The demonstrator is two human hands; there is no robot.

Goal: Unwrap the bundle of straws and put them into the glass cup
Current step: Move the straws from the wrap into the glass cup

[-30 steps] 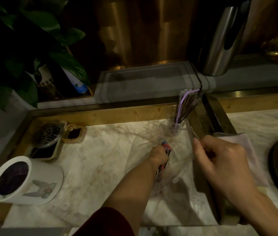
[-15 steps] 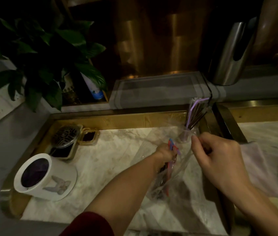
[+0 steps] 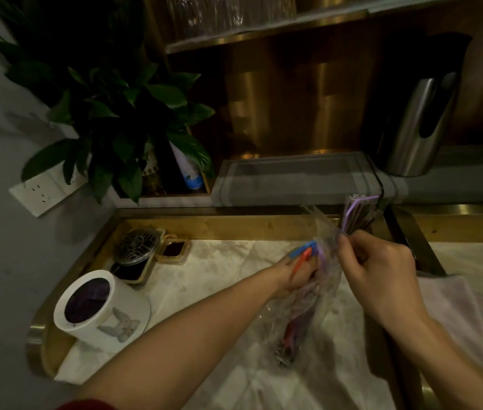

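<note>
- Looking down from the head camera, I see both bare hands working over the marble worktop, which has a gold rim.
- My left hand has its grip closed around the bundle of straws; blue, orange and purple ends stick out above the fingers.
- The lower part of the bundle sits inside a clear plastic wrapper, which hangs down from the hand towards the worktop. The straws inside look dark red and purple, but the plastic blurs them.
- My right hand is just beside the left one, with a narrow grip pinching the upper edge of the wrapper between the fingertips.
- The glass cup stands behind the right hand, near the right rim of the worktop. It is mostly hidden, but several straws already stand in it, one purple with a bent top.
- On the left side, a white mug with a rabbit picture stands on a white coaster, well apart from the hands.
- Behind the mug there is a round metal strainer on a small gold tray.
- A green plant stands at the back left, and a steel kettle at the back right on a grey mat.
- A pale cloth lies to the right of my right wrist.
</note>
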